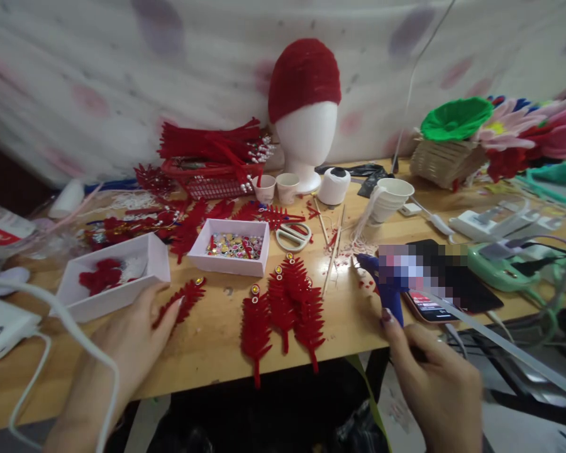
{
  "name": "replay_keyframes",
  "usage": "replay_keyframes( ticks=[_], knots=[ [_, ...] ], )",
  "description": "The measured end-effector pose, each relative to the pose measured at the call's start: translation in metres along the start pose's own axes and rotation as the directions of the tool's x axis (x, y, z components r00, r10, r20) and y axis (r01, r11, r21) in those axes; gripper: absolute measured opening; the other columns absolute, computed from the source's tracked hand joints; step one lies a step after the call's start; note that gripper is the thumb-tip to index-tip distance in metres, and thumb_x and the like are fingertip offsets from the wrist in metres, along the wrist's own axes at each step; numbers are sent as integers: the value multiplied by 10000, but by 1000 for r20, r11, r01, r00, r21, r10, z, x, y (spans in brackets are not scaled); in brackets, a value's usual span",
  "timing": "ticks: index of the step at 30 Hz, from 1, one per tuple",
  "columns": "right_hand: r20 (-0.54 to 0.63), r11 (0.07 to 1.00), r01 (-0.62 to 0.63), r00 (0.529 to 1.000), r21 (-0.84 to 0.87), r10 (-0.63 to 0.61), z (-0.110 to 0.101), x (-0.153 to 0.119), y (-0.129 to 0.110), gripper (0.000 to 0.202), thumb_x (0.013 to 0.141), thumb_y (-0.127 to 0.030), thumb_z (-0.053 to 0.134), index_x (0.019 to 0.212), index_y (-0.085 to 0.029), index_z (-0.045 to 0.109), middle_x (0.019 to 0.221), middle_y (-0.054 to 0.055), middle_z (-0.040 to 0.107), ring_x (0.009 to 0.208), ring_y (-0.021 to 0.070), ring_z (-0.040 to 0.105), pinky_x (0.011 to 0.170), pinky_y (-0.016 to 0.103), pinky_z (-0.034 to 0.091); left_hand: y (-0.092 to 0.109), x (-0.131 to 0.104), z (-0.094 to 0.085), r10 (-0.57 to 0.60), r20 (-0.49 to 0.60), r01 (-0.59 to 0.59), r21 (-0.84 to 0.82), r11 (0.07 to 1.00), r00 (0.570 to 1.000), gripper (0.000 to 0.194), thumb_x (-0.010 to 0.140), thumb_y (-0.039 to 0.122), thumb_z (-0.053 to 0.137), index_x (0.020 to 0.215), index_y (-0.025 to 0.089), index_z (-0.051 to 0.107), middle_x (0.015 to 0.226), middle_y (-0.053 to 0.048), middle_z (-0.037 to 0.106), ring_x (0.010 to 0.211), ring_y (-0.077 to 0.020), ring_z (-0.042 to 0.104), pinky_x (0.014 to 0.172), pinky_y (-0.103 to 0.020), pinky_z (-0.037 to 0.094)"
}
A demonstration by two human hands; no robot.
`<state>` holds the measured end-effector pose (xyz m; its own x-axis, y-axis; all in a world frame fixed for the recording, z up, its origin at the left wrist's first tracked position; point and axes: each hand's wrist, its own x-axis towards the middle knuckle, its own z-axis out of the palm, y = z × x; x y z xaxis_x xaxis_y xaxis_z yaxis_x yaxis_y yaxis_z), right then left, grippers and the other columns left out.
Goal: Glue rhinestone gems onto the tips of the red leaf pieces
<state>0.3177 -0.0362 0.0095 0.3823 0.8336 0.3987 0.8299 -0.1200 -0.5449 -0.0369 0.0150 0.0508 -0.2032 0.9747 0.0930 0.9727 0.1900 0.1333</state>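
Observation:
On the left, my left hand (pixel 139 324) is closed around a red feather-shaped chenille leaf (pixel 188 301) with a yellow gem at its tip. My right hand (pixel 436 371) grips the handle of a dark blue glue gun (pixel 390 294); its nozzle points left, and a long translucent glue stick (pixel 495 336) runs out of its back. Several finished red leaves with gems (pixel 256 327) lie near the table's front edge between my hands. A white box of gems (pixel 229 265) sits behind them, beside pale-handled scissors (pixel 293 236).
Another white box (pixel 110 302) holds red pieces. A foam head in a red cap (pixel 306 135), a red basket (pixel 207 182) and paper cups (pixel 287 189) stand behind. A phone (pixel 429 308) and power strips are at right; a white cable (pixel 82 333) crosses my left forearm.

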Motion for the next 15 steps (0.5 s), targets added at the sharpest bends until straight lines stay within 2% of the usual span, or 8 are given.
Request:
replay_keyframes(
  ticks=[2, 3, 5, 7, 9, 12, 15],
  knots=[
    [-71, 986, -165, 984, -40, 162, 0, 4, 2, 407, 859, -566, 557, 662, -210, 544, 569, -25, 480, 508, 144, 466, 534, 272, 354, -22, 1, 7, -110, 87, 111, -6, 994, 990, 479, 892, 465, 371, 1167, 153, 609, 729, -114, 733, 774, -365, 708, 627, -382, 463],
    [-110, 971, -230, 969, -64, 223, 0, 7, 2, 402, 830, -597, 567, 739, -205, 581, 624, -1, 531, 553, 174, 508, 557, 292, 377, -28, 2, 9, -144, 146, 148, -22, 989, 979, 461, 860, 478, 394, 1093, 163, 636, 780, -130, 744, 816, -372, 707, 648, -382, 470],
    [-181, 947, -287, 948, -142, 260, 3, 14, 2, 500, 793, -650, 552, 909, -169, 619, 757, 77, 604, 686, 261, 575, 613, 351, 419, -33, 4, 12, -157, 243, 183, -89, 979, 957, 429, 820, 506, 424, 995, 184, 648, 842, -129, 750, 850, -357, 701, 666, -365, 467],
    [-190, 945, -217, 966, -244, 173, 6, 22, 2, 620, 800, -670, 487, 1024, -109, 631, 856, 160, 631, 834, 347, 587, 694, 420, 441, -32, 5, 12, -137, 307, 193, -161, 968, 942, 399, 799, 522, 446, 904, 193, 646, 748, -93, 728, 774, -320, 689, 630, -336, 440],
    [-138, 943, -103, 988, -315, 62, 10, 30, 4, 623, 827, -651, 427, 1007, -101, 657, 865, 187, 645, 872, 369, 584, 748, 455, 441, -27, 3, 12, -92, 334, 178, -238, 955, 938, 358, 804, 508, 448, 807, 207, 641, 656, -51, 694, 685, -274, 666, 589, -307, 411],
    [-40, 936, 29, 998, -351, -46, 15, 43, 5, 528, 847, -633, 412, 799, -171, 663, 775, 153, 649, 748, 324, 585, 710, 441, 434, -20, -3, 11, 30, 348, 116, -391, 913, 937, 332, 843, 459, 443, 728, 215, 636, 633, -17, 694, 628, -219, 654, 574, -273, 416],
    [9, 927, 123, 992, -353, -128, 18, 52, 2, 477, 852, -612, 452, 595, -227, 569, 661, 116, 615, 641, 285, 550, 626, 403, 401, -14, -12, 12, 153, 300, 32, -530, 847, 942, 305, 880, 381, 444, 726, 213, 646, 637, -10, 703, 605, -196, 652, 555, -258, 423]
  ],
)
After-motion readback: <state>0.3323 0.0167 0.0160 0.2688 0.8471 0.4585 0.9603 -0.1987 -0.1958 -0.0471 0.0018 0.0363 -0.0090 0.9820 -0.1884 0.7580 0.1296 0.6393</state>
